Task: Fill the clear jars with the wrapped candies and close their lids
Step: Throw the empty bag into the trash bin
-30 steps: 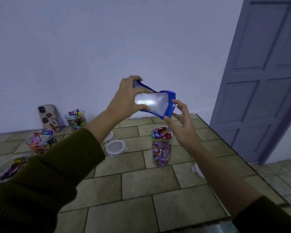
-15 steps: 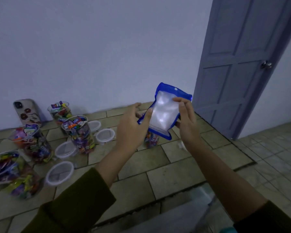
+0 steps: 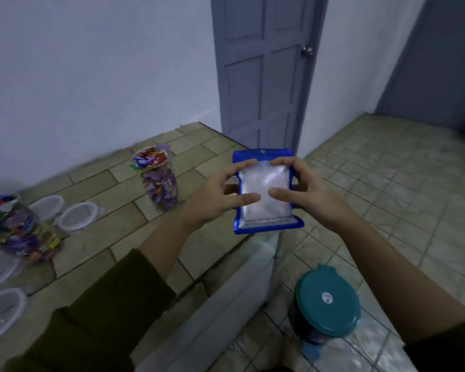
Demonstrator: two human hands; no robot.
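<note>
the view has swung right and down since the earlier frame, and the pouch [image 3: 266,194] has turned from a tilt to flat and square to the camera, hang hole at the top. it is now held past the counter's [image 3: 105,237] right edge, above the floor.

the left hand [image 3: 215,200] grips the pouch's left side and the right hand [image 3: 304,194] grips its right side. each lays a finger near the top and a thumb across the pale front, curled round the blue border. the pouch looks flat and probably empty.

an open jar [image 3: 159,183] stands on the counter to the left of the hands, heaped with wrapped candies above its rim. a second jar [image 3: 19,232], blurred, sits at the far left and is also full. several clear lids [image 3: 77,216] lie loose on the tiles near it. none is on a jar.

a bin [image 3: 328,304] with a closed teal lid stands on the floor below the right forearm.

the filling step seems done for these jars, and the pouch appears to be on its way out. the next move likely calls for dropping the pouch, which means opening the bin, then freeing both hands to press lids on. the heaped candies may need pushing down first.
</note>
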